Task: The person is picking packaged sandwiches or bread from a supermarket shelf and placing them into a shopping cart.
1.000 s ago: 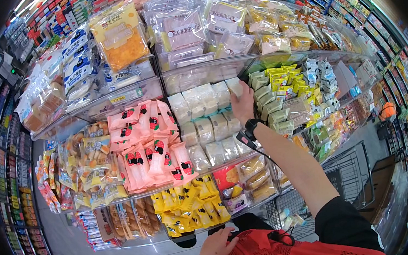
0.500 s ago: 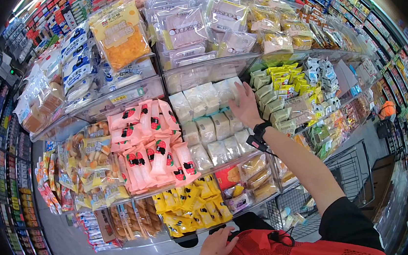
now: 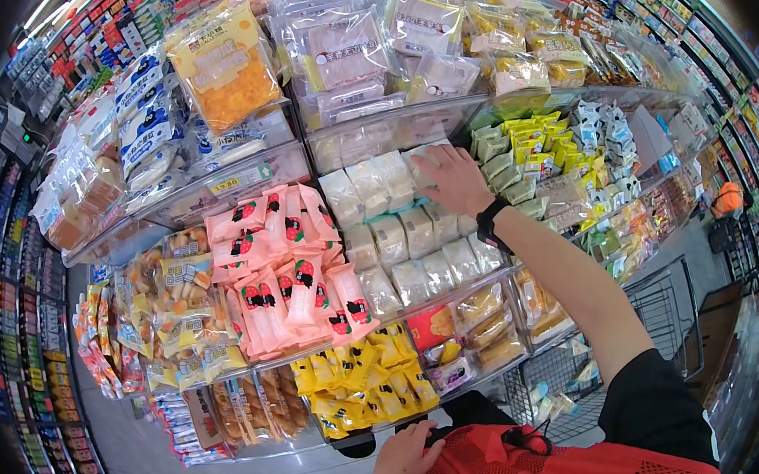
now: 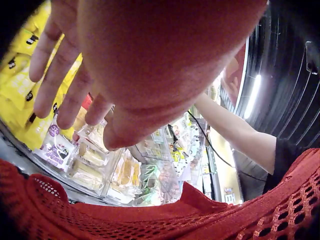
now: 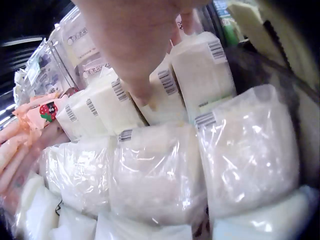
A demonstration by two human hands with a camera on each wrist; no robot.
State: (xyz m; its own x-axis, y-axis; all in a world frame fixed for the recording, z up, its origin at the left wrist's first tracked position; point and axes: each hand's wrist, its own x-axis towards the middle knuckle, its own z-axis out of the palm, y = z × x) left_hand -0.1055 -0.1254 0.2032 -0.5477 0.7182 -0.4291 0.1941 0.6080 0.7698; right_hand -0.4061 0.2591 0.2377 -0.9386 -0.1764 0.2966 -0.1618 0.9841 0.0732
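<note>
White clear-wrapped packs (image 3: 377, 185) (image 5: 245, 155) stand in rows in a clear bin. Over the right part of the back row, the right hand (image 3: 455, 182) (image 5: 132, 40) reaches with fingers spread. In the right wrist view its thumb touches the front of a barcoded pack (image 5: 161, 102), while its other fingers are partly hidden behind the wrist and packs. The left hand (image 3: 407, 454) (image 4: 85, 75) hangs in front of the red vest (image 3: 511, 466), fingers loosely extended and holding nothing.
Pink strawberry-print packs (image 3: 288, 287) lie left of the white ones, yellow packs (image 3: 366, 380) below. Small green and yellow packs (image 3: 540, 153) fill the bin at right. Behind rises a divider (image 3: 388, 136) with larger bagged breads. A wire cart (image 3: 652, 311) stands lower right.
The right hand has shifted slightly from the right end of the back row, with its fingers now more spread and pointing leftward. The left hand stays in front of the body.
</note>
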